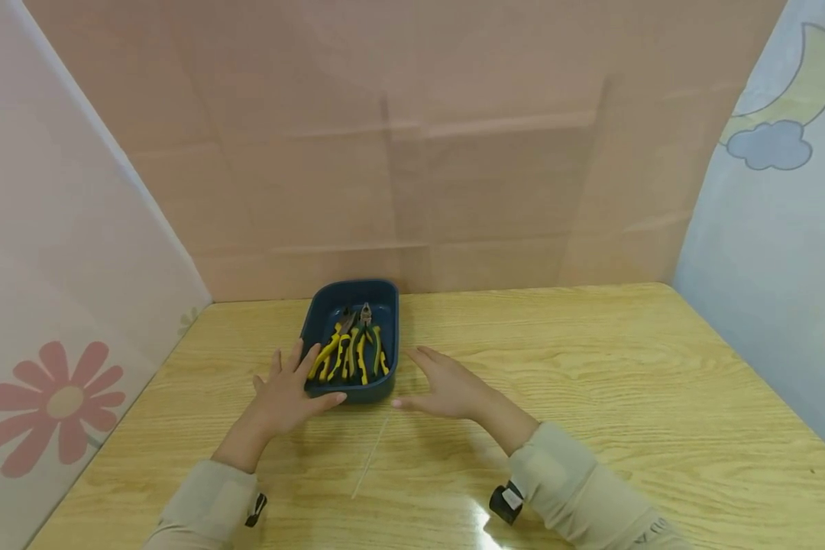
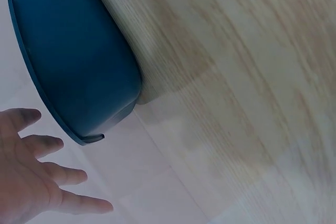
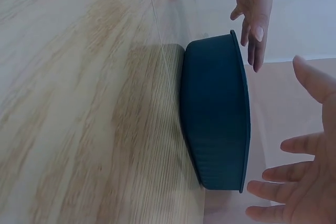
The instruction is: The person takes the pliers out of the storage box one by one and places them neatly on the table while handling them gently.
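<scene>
head view: looking down on a wood-grain surface, with a dark blue bin toward the far edge, left of centre, upright and open-topped. inside the bin, several pliers with yellow and green handles, bunched side by side, handles toward the near end; exact count hard to make out. at the bin's near left corner, the left hand, fingers spread wide, nothing held; cannot tell touching from hovering here. off the near right corner, the right hand, thumb and fingers well apart, empty, just beside the bin. in front of the bin, a thin pale line on the surface.

left wrist view: the bin's outer wall, with the left hand low at the left, fingers fanned, empty, near the rim. in the upper left corner, a sliver of fingers, owner unclear.

right wrist view: the bin between both hands, right hand spread and empty near the rim, left hand with fingers extended at the opposite side.

progress, as a judgement: pliers already gathered in the bin, that part seemingly done; no grip on bin or pliers, so any lifting or shifting apparently left to do.
</scene>
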The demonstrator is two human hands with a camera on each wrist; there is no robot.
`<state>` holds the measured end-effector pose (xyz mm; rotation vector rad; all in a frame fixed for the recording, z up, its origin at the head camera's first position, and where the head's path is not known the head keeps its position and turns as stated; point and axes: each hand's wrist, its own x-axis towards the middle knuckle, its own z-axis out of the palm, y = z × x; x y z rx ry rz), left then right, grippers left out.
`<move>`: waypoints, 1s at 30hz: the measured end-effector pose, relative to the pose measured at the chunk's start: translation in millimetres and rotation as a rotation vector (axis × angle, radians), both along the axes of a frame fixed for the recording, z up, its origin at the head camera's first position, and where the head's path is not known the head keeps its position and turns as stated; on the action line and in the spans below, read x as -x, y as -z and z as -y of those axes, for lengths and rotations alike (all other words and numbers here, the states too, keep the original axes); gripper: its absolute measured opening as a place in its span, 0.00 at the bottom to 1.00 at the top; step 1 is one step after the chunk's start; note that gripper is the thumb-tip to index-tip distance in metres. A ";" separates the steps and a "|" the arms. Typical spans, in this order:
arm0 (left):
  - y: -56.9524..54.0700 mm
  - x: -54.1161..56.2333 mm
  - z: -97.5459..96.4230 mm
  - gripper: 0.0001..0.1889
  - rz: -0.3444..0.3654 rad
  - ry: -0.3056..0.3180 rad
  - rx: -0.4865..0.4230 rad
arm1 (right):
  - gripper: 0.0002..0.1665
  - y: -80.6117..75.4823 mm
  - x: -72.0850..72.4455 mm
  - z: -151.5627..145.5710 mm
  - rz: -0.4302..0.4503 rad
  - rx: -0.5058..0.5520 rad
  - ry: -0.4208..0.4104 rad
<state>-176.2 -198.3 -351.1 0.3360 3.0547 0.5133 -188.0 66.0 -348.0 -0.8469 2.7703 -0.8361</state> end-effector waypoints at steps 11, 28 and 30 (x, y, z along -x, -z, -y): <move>5.1 1.8 2.3 0.51 -0.002 -0.011 0.020 | 0.48 2.2 10.9 15.4 -0.027 0.070 0.003; 14.2 7.6 6.0 0.50 -0.003 -0.030 0.010 | 0.42 6.8 17.2 36.1 0.035 0.175 0.054; 14.6 7.8 6.0 0.50 -0.003 -0.028 0.007 | 0.41 7.5 17.4 37.6 0.027 0.173 0.074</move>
